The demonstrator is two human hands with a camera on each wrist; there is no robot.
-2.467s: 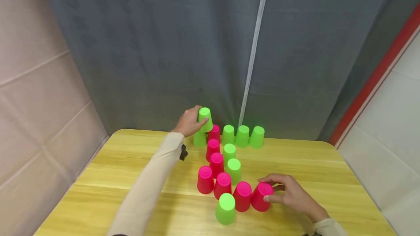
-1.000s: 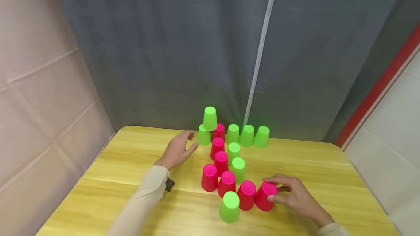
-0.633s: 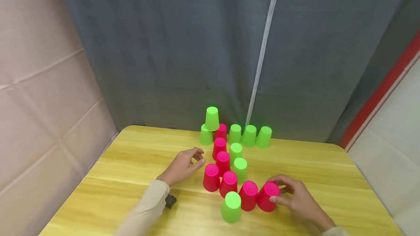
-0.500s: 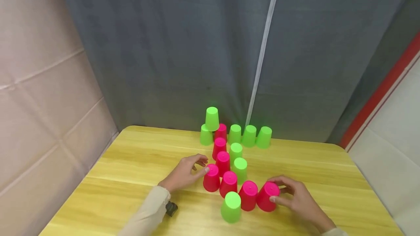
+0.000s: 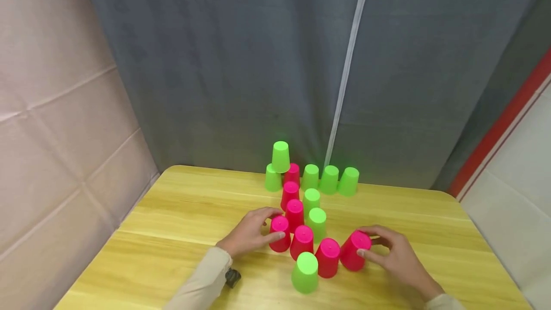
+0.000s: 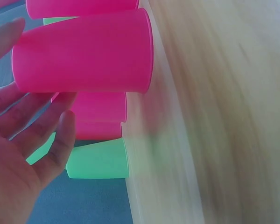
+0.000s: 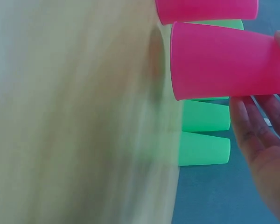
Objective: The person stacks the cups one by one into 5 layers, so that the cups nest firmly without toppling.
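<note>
Both of the person's hands are down on the yellow wooden table [image 5: 181,214], each on an upturned pink plastic cup at one end of the near cluster. The left hand [image 5: 251,234] curls its fingers and thumb round the left pink cup [image 5: 280,233], which stands at about nine o'clock in the cluster; the cup sits at the hand's three o'clock, against the fingertips. In the left wrist view the fingers [image 6: 46,126] lie along the cup's side near its closed end. The right hand [image 5: 393,252] wraps the right pink cup [image 5: 355,250] from its three o'clock side, thumb low, fingers over the far side; that cup looks slightly tilted toward the middle.

These cups look thin, light and smooth, so they should lift with little force but may slip or flex if squeezed hard. The safest hold seems to be round the tapered wall near the closed top.

Between them stand more pink cups [image 5: 303,242] and a green cup [image 5: 305,272] at six o'clock. At twelve o'clock, a stacked green cup [image 5: 281,156] tops the far row.
</note>
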